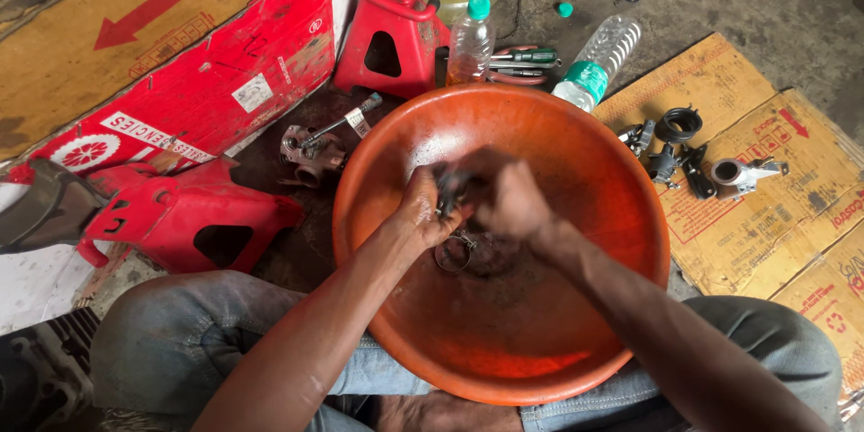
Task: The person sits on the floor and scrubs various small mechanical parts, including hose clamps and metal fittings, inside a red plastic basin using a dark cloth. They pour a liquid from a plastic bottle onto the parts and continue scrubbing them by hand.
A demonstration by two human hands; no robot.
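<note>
Both hands are down in the orange basin (621, 243) right now, working on a small dark metal part (447, 189) that I've got between them, held just above the bottom. My left hand (421, 211) is curled around it from below, fingers closed on it, and my right hand (511, 201) is pinching and rubbing at it from the other side, bit blurry there. The part looks dark and grimy, so I'd say the cleaning is midway at best. A metal ring clamp (454, 255) sits in the murky puddle at the bottom, not touched.

Off to the right, a few other small parts (684, 148) are laid out on cardboard (765, 243), well apart from the basin. Behind the basin: a small bottle with a green cap (471, 40), a clear bottle lying down (598, 58), screwdrivers (526, 58), and a red jack stand (389, 22). Red bodywork panel (180, 211) on my left.
</note>
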